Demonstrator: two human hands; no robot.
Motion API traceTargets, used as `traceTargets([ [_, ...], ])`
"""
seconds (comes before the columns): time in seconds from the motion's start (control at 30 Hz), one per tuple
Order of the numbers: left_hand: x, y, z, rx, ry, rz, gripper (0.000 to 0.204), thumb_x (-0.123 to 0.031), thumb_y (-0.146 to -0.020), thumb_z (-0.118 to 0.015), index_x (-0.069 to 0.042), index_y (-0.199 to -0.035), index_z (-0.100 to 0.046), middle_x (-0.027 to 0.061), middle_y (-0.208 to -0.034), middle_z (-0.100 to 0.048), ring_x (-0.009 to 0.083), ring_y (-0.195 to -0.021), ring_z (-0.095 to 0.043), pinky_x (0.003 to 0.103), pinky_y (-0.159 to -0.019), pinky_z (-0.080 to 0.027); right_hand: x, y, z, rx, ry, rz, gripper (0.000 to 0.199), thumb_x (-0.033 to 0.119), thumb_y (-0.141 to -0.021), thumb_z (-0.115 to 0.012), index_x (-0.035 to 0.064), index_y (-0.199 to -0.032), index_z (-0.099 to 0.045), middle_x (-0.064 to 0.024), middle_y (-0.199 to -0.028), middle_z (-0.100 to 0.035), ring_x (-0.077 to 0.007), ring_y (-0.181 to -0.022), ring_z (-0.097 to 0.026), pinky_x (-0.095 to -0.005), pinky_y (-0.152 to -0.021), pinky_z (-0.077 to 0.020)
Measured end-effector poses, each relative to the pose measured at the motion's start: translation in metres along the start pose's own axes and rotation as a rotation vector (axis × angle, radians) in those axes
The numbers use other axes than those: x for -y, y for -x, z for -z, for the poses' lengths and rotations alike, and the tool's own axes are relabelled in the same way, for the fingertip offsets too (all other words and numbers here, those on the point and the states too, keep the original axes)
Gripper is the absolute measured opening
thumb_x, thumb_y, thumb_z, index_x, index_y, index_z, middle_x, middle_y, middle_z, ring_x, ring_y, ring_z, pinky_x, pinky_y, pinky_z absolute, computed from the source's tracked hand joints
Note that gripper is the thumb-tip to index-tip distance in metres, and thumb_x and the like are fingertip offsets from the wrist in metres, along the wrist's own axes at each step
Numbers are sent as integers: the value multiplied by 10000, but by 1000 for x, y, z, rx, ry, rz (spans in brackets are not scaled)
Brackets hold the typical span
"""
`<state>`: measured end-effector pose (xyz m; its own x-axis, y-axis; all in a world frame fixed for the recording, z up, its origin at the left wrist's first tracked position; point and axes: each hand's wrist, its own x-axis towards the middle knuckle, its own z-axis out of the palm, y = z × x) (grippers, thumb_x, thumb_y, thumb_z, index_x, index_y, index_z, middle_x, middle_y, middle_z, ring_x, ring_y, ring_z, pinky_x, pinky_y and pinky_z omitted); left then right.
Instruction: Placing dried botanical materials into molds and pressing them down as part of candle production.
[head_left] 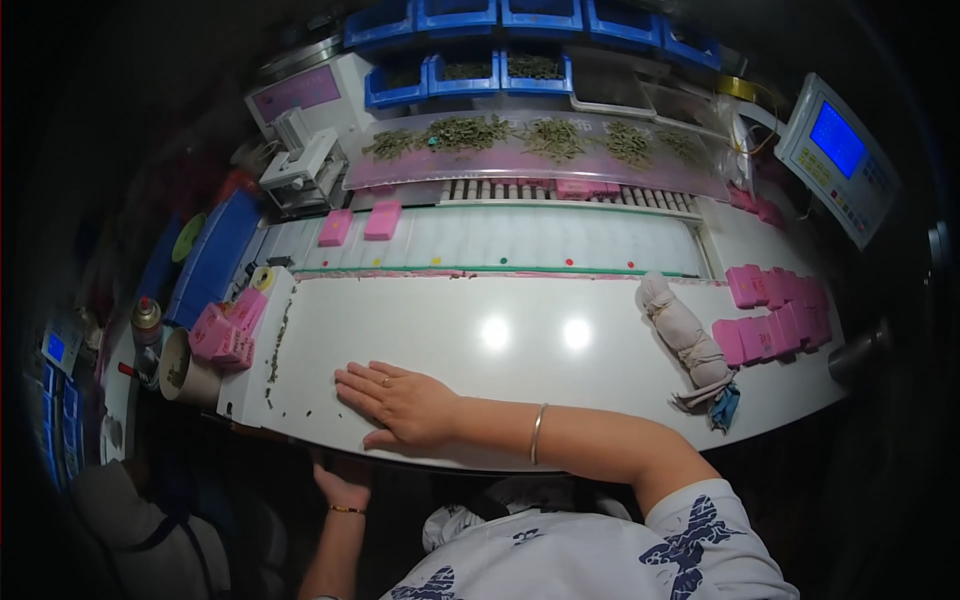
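Observation:
My right hand [400, 405] lies flat on the white tabletop [480, 370] near its front edge, palm down, fingers stretched out and nothing under them that I can see. A ring and a bangle [538, 433] are on that hand and arm. Just beyond the fingertips, small dark leaf crumbs [275, 350] form a thin trail, with a few scattered bits nearer the edge. Below the table's front edge my left hand [342, 485] is held open, partly hidden by the tabletop, and seems empty.
Pink boxes [225, 335] and a round bin [190, 367] stand at left. At right lie a rolled cloth bundle [685, 330] and stacked pink boxes [775, 335]. Behind are a conveyor [480, 240], a clear tray [470, 175] of dried leaves, blue bins [465, 90] and a screen panel [838, 140].

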<state>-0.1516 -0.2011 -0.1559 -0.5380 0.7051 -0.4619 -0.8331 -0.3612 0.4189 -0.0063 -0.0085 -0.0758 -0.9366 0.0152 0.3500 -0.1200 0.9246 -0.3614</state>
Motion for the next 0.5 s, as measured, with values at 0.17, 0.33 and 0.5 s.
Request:
traceTargets([
  [0.17, -2, 39, 4, -28, 7, 97, 517, -480, -967, -436, -120, -1310, -578, 96, -1305, -594, 284, -1235, -538, 450, -1086, -400, 11, -13, -19, 13, -41, 19, 791, 505, -963, -475, -42, -1500, -278, -215, -1585, -253, -329, -1490, -215, -432, -1224, -165],
  [0.33, -11, 33, 12, -266, 55, 116, 574, -511, -980, -406, -139, -1406, -505, 86, -1408, -528, 259, -1308, -480, 444, -1110, -364, 38, -26, -54, -84, -106, 205, 645, 343, -882, -602, -44, -1382, -479, -193, -1534, -369, -310, -1455, -303, -424, -1208, -222],
  [0.5, -21, 21, 36, -38, 145, 136, 537, -473, -981, -432, -143, -1400, -495, 67, -1421, -513, 247, -1307, -485, 430, -1103, -377, 51, -28, -92, -135, 163, 412, 399, 228, -883, -517, -1, -1184, -645, -170, -1471, -468, -328, -1385, -412, -428, -1192, -281],
])
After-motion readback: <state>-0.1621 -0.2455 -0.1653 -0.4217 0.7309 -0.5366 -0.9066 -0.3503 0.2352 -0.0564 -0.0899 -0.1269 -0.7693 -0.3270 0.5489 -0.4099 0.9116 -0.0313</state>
